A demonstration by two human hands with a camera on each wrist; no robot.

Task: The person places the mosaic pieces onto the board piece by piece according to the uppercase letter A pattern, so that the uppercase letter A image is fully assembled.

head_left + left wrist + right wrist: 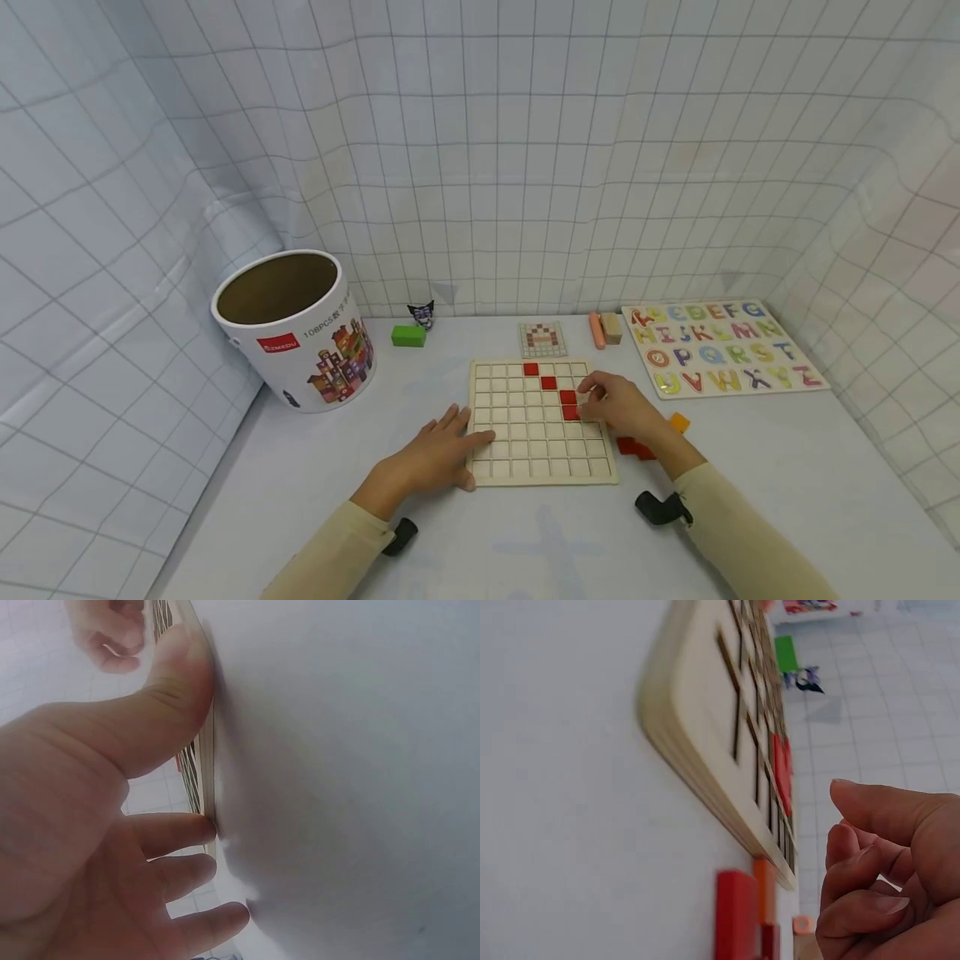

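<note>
A pale wooden grid board [517, 458] lies flat on the table, with several red square tiles [549, 383] set in its cells from the top middle slanting down to the right. My left hand [438, 454] rests at the board's left edge, fingers spread; in the left wrist view its thumb [184, 671] lies along that edge. Over the board's right side is my right hand [622, 408], beside the lower two red tiles. Its fingers are loosely bent, and the right wrist view shows nothing between thumb and fingertips. Loose red tiles [628, 447] and an orange tile [679, 422] lie right of the board.
Behind the board is a small pattern card [542, 340]. An orange stick [596, 331] and a wooden block [611, 328] stand near an alphabet board [720, 350]. A large bucket [300, 367], green block [408, 336] and small dark figure [422, 314] are left.
</note>
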